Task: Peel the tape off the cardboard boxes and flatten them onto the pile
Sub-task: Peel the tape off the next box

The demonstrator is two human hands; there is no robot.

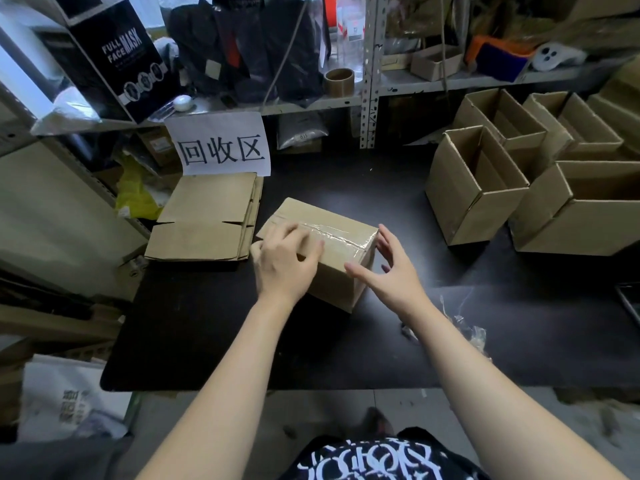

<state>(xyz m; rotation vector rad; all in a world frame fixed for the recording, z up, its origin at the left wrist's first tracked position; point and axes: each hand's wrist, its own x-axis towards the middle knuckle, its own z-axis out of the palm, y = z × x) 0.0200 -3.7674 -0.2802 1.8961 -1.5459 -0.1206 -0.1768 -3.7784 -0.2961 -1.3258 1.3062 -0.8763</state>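
— What is the table (207,341) seen to be surfaced with?
— A matt black top is shown, smooth and without shine. At its middle a taped box (339,278) of dull brown cardboard is seen, and clear glossy tape (346,237), wrinkled in places, is stuck along its top.
— And at ten o'clock from it?
— A pile (204,216) of the same matt cardboard is laid flat. At two o'clock, open boxes (474,188) of like cardboard are stood. At four o'clock, a crumpled strip (464,323) of shiny clear film is found.
— What is noted at twelve?
— A sign (221,147) of white matt paper is hung, and an upright (369,71) of dull grey perforated metal is seen.
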